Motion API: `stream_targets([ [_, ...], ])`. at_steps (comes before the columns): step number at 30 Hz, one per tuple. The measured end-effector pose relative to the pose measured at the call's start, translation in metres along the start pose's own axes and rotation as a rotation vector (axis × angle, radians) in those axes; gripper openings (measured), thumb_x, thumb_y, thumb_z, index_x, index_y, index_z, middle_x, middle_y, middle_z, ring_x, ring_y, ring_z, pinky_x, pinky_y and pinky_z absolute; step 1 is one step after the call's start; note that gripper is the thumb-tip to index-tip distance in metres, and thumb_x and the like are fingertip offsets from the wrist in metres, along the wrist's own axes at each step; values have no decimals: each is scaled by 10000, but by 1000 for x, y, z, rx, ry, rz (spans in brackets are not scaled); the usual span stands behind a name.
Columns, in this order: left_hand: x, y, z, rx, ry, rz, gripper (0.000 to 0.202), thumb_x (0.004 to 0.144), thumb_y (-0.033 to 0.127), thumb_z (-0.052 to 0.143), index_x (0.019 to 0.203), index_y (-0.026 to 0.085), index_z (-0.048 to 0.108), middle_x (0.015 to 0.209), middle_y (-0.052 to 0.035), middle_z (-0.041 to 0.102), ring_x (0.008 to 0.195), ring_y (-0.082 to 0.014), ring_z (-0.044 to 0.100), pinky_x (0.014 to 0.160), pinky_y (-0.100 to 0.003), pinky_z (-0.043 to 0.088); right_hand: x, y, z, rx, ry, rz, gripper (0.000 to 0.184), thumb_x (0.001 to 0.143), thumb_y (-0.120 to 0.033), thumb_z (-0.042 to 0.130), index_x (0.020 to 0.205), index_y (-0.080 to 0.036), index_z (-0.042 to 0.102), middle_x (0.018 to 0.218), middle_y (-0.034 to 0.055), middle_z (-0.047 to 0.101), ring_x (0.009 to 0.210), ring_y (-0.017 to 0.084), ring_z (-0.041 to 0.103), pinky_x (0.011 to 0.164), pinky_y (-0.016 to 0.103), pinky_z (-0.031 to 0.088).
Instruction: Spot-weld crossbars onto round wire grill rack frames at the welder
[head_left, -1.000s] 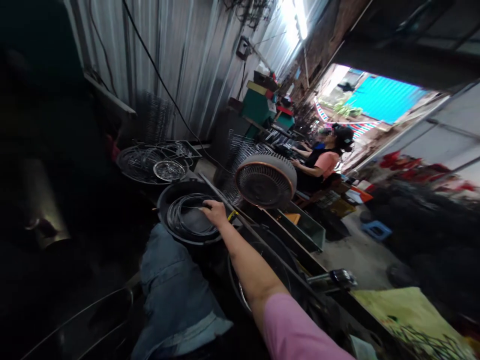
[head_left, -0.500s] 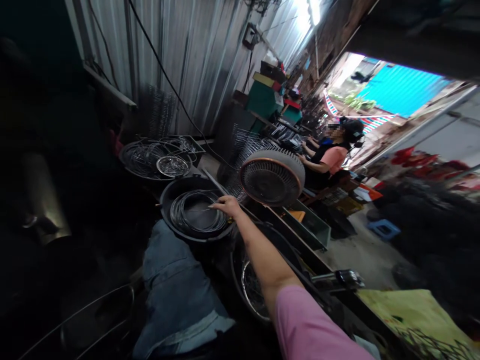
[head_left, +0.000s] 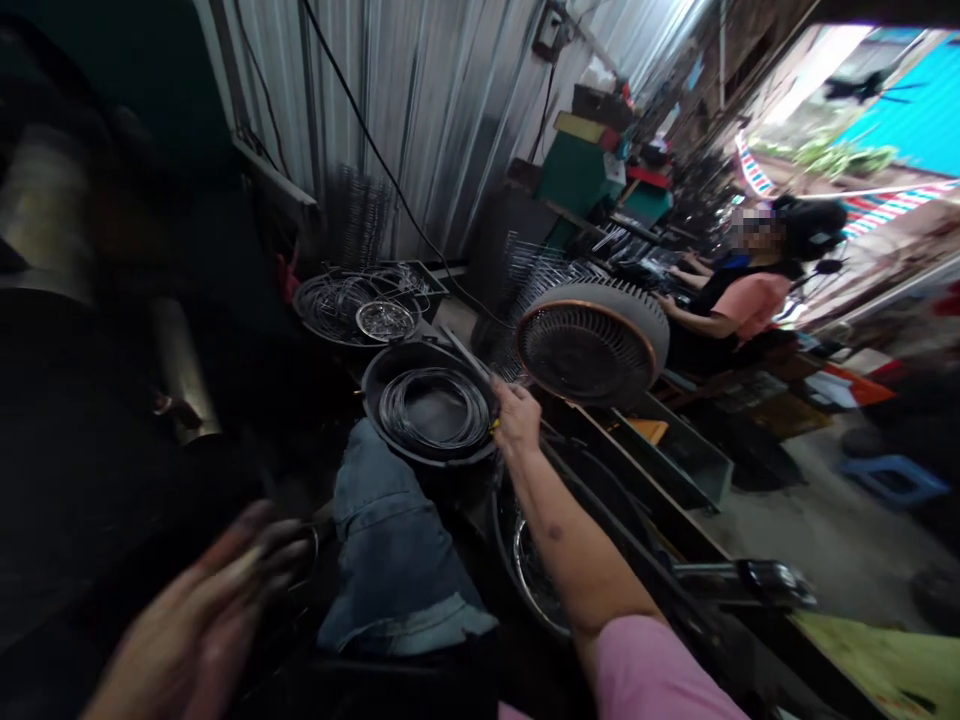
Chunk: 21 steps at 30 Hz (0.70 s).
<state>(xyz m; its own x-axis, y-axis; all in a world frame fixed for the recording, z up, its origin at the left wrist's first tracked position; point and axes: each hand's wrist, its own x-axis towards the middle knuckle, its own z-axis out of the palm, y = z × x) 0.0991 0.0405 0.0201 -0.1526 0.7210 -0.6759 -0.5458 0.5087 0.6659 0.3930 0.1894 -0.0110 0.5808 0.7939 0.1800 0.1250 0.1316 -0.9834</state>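
Observation:
My right hand (head_left: 517, 415) is at the right rim of a black basin (head_left: 367, 400), its fingers curled together. Whatever they hold, if anything, is hidden. A pale flat bar (head_left: 466, 352) ends close to the fingertips, and a small yellow bit (head_left: 494, 425) shows beside them. Inside the basin lies a coil of thin metal wire (head_left: 390, 412), apart from the hand. My left hand (head_left: 217, 590) is low on the left, smeared by motion, with a thin curved wire (head_left: 315, 550) near its fingertips. Whether it grips that wire is unclear.
Behind the basin is a tray of looped wire (head_left: 319, 305) with a small round dish (head_left: 386, 320). A round fan (head_left: 589, 345) stands to the right. Below my right arm is a dark tub (head_left: 499, 530) with shiny rings. A co-worker (head_left: 739, 300) sits beyond the fan.
My right hand has moved from over the wire coil to the basin's right rim. My left hand has come into view at lower left. The whole view has shifted, moving the scene rightward.

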Motion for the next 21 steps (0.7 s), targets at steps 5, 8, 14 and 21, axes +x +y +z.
stream_targets([
  [5, 19, -13, 30, -77, -145, 4, 378, 873, 142, 479, 1250, 158, 497, 1151, -149, 626, 960, -260, 656, 623, -282, 573, -121, -1, 12, -173, -577, -331, 233, 706, -391, 714, 659, -171, 656, 661, 13, 607, 662, 157, 550, 677, 268, 437],
  [8, 27, -6, 17, -68, -28, 88, 367, 825, 26, 462, 1155, 159, 556, 906, -83, 670, 674, -159, 665, 431, -150, 467, -161, 5, 1, -287, -1043, -432, 157, 699, -331, 748, 783, -206, 705, 751, 12, 656, 736, 170, 612, 676, 241, 464],
  [14, 39, -2, -23, 55, -59, 122, 455, 772, 8, 508, 1211, 121, 544, 677, -28, 617, 351, -48, 380, 410, -202, 441, -92, 7, 8, -379, -1077, -365, 302, 746, -252, 730, 1043, -209, 697, 1005, 51, 686, 945, 210, 640, 800, 281, 505],
  [21, 49, -8, -29, 35, -179, 93, 444, 803, 51, 492, 1242, 103, 459, 697, -25, 598, 401, -84, 446, 392, -195, 381, -29, 39, 109, -911, -984, -254, 681, 722, -198, 762, 1340, -97, 495, 1283, 167, 556, 1160, 261, 551, 985, 331, 437],
])
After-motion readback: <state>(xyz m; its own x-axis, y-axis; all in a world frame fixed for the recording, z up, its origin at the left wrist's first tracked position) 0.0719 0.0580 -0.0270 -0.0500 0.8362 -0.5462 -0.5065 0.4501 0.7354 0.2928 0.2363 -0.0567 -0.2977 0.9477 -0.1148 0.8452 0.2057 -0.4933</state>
